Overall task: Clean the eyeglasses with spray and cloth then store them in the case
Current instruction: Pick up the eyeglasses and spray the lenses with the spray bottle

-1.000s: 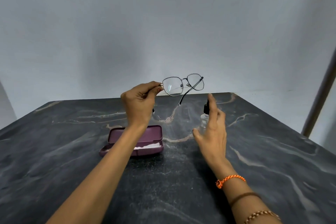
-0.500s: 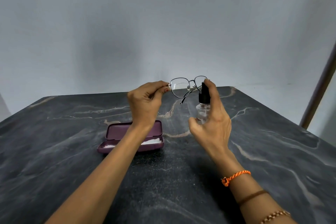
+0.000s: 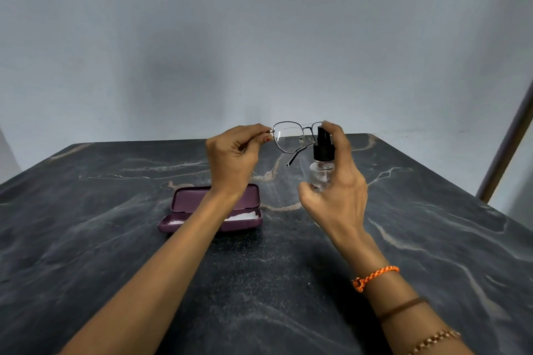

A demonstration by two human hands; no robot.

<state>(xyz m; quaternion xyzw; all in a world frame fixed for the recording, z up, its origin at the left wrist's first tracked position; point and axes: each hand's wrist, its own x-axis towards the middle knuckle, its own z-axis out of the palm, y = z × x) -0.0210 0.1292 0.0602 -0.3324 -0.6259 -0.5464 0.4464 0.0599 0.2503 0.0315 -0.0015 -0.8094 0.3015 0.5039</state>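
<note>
We hold the eyeglasses (image 3: 291, 137) up above the far part of the dark marbled tabletop (image 3: 115, 239), with our left hand (image 3: 233, 158) pinching the frame at its left hinge between thumb and fingertips. The lenses stand roughly upright and one temple arm hangs down and back toward us. Our right hand (image 3: 337, 190) is curled round a small clear spray bottle (image 3: 321, 164) with a black pump head, the thumb pressed against the lower part of the bottle and the index finger resting on top of the pump. The bottle sits upright in the hand, just beside the right lens, and its black head overlaps the right rim of the glasses in our view; we cannot tell whether they touch.

Below our left wrist, the maroon case (image 3: 212, 210) lies open on the tabletop with its lid tilted back. A white cloth (image 3: 239, 216) lies inside its lower half, partly hidden by our left forearm.

On our right wrist we wear an orange braided band (image 3: 375, 277), a brown band (image 3: 402, 307) and a beaded bracelet (image 3: 432, 340). A pale wall (image 3: 259, 37) rises behind the tabletop.
</note>
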